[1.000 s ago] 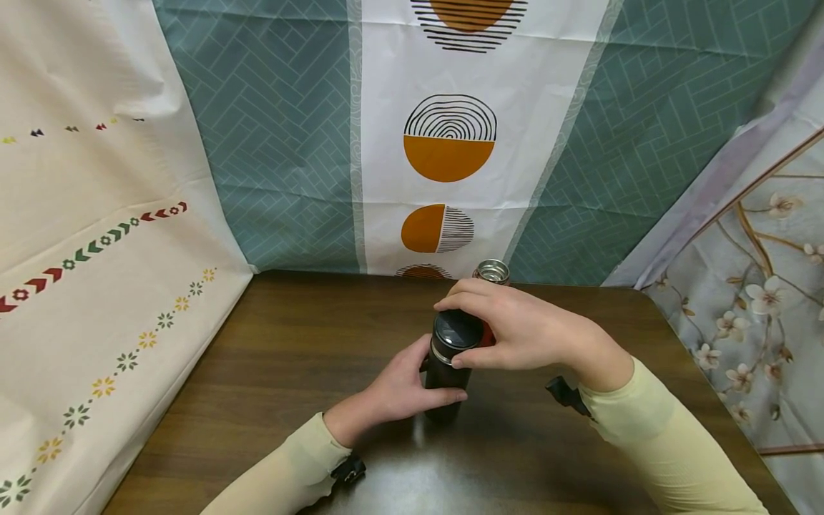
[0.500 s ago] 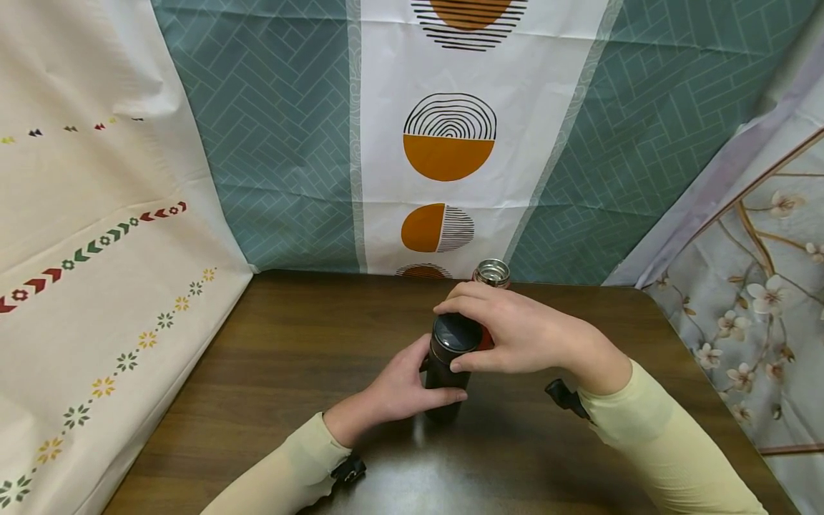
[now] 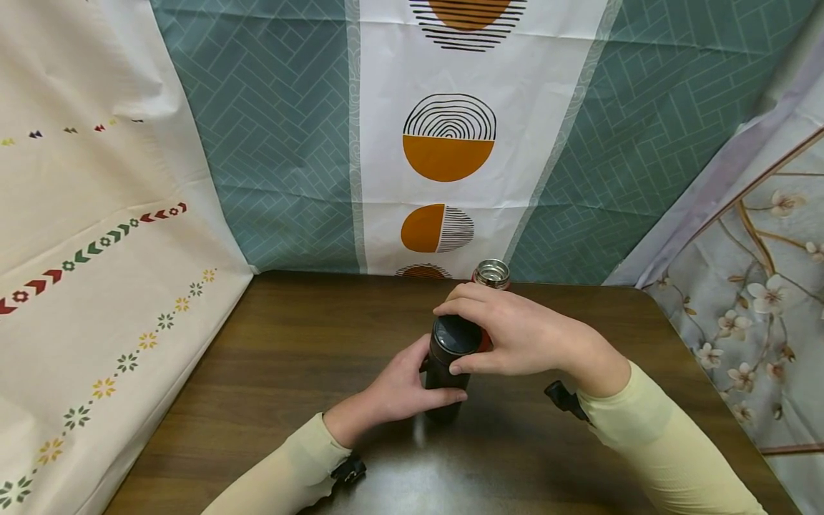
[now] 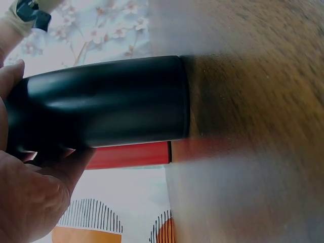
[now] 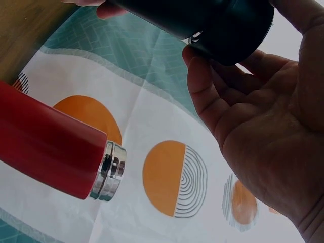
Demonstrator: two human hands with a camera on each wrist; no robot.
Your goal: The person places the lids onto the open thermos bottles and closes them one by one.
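Observation:
A black thermos bottle (image 3: 440, 376) stands upright on the wooden table. My left hand (image 3: 398, 386) grips its body, thumb in front and fingers behind. From the right, my right hand (image 3: 524, 330) holds the black lid (image 3: 455, 335) on top, with thumb and fingers on opposite sides. The right wrist view shows those fingers curled round the lid (image 5: 240, 30). In the left wrist view, the base of the black thermos bottle (image 4: 116, 101) meets the tabletop. Just behind stands a red thermos bottle (image 5: 50, 142), its steel mouth uncovered; the right hand partly hides it in the head view.
The brown wooden table (image 3: 309, 343) runs back to a green and white patterned curtain (image 3: 290, 143). A cream embroidered cloth (image 3: 96, 286) borders it on the left, and a floral cloth (image 3: 740, 307) on the right.
The lid has sunk slightly onto the black thermos bottle, and the silver ring below it no longer shows. My right hand has lowered a little with it; my left hand stays put.

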